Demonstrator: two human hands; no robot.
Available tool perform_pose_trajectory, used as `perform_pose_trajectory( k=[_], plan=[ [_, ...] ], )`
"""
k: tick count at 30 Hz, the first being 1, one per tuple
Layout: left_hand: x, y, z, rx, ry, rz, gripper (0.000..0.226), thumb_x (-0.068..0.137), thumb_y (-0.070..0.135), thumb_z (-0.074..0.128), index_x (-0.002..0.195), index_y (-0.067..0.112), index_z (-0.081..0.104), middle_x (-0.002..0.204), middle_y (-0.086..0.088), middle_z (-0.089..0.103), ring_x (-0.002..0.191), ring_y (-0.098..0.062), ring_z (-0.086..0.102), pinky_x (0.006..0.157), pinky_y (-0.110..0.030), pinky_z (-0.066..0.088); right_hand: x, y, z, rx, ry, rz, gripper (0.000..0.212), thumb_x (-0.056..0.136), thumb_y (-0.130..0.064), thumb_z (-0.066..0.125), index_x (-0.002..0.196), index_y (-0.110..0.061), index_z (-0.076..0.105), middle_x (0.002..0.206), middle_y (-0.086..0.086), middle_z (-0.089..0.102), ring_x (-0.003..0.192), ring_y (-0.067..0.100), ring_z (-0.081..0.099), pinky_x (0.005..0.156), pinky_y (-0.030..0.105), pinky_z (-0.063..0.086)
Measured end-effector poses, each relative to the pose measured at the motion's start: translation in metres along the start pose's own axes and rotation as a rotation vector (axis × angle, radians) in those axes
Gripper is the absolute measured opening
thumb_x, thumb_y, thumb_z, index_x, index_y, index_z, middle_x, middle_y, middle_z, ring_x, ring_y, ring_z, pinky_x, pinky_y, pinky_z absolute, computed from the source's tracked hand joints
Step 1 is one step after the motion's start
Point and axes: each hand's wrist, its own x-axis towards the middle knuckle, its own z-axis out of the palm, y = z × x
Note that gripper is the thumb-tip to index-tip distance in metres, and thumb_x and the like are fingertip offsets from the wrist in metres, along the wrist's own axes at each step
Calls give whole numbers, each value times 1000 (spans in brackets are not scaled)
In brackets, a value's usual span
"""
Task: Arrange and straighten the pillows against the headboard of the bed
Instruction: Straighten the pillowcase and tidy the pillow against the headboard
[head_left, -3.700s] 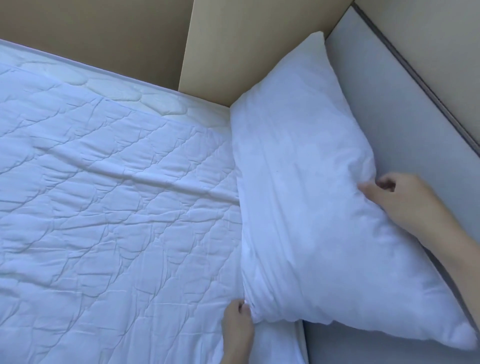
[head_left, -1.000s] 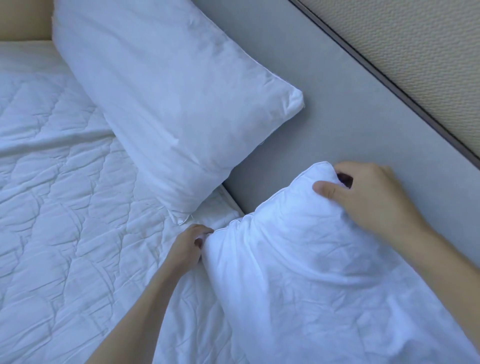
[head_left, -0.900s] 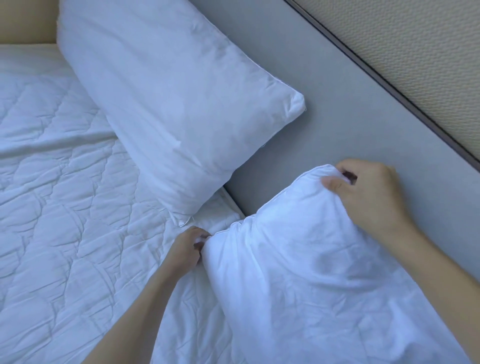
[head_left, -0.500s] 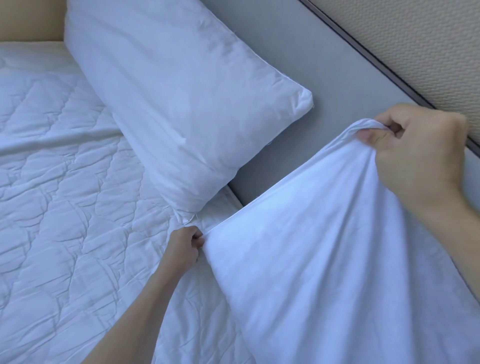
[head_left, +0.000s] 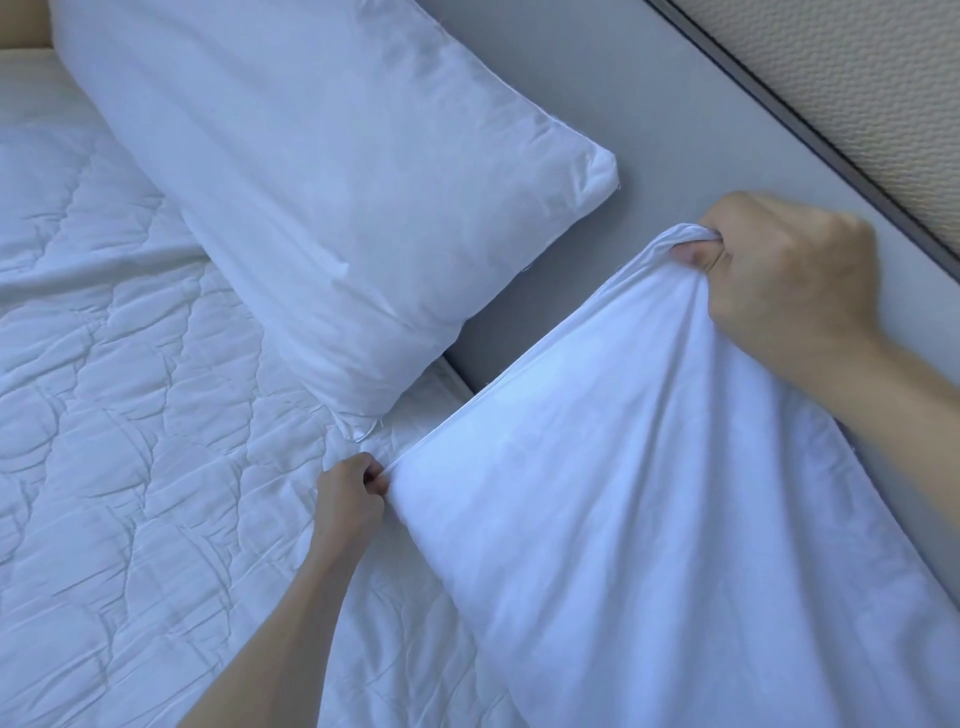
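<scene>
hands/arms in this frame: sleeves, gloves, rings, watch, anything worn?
Nothing worn that shows. The left hand and right hand are bare: no gloves, no rings visible. Both forearms are uncovered as far as the frame edge, with no sleeve, watch or band in view. The knuckles of both hands face the camera, so the palm sides cannot be checked.

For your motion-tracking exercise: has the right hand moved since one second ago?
Yes. The right hand, gripping the near pillow's corner, has risen up the headboard toward its dark top edge, pulling the edge taut.
</scene>
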Motion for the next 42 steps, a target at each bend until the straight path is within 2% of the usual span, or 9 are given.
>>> perform_pose_trajectory(
  k=[12,23,25,28,30,33,37,39,42],
  plan=[
    [15,-6,-1,4,-59,24,21,81,-9,56,67,6,56,65,-20,65,59,-26,54,53,-28,38,-3,-6,4,-63,-14,16,37,98,-29,61,70,-8,47,58,17,53,44,39,49,47,29,22],
    [5,18,-14,73,-85,-32,15,83,-1,56,71,1,65,67,-17,69,73,-39,71,65,-47,60,9,-34,-12,89,-134,269,30,96,-31,56,83,-3,58,88,28,67,78,46,59,58,40,28],
    [-2,29,-15,92,-67,-69,15,82,-1,50,84,2,65,75,-14,69,81,-40,71,71,-49,61,9,-33,-18,110,-219,286,27,96,-29,57,83,-6,57,88,26,67,79,46,59,58,40,34],
    [-40,53,-14,15,31,-114,43,88,0,48,129,13,49,115,-12,59,96,-36,63,77,-44,53,-9,-18,-42,292,-188,367,13,92,-13,50,87,-8,61,79,20,66,73,43,60,64,45,52],
    [-75,80,-11,-29,178,14,51,90,1,50,137,20,41,132,-9,46,104,-33,58,81,-42,48,-50,-6,-70,462,-95,502,21,93,-9,46,93,-7,66,81,14,71,74,37,65,69,44,55],
    [-130,149,-1,-48,253,545,46,89,-2,56,127,22,49,124,-5,48,110,-30,55,92,-41,49,-142,5,-116,601,-84,742,21,97,-16,48,103,-13,68,91,10,75,84,32,71,80,48,56],
    [-188,248,28,278,-21,1291,45,83,2,66,126,10,60,125,-10,59,113,-30,53,96,-38,42,-259,15,-142,523,-301,1041,14,97,-8,56,104,-9,68,93,8,75,91,33,70,80,30,50],
    [-200,283,53,478,-207,1471,53,79,11,74,129,10,59,129,-9,59,117,-31,55,97,-40,44,-298,15,-145,484,-410,1127,14,97,-13,59,108,-10,67,98,11,74,98,34,68,80,35,52],
    [-207,313,82,751,-251,1580,54,66,19,88,114,8,65,116,-11,65,107,-36,59,85,-44,49,-327,16,-148,417,-605,1174,26,93,-29,68,114,-14,64,101,3,69,102,31,62,77,33,45]
  ],
)
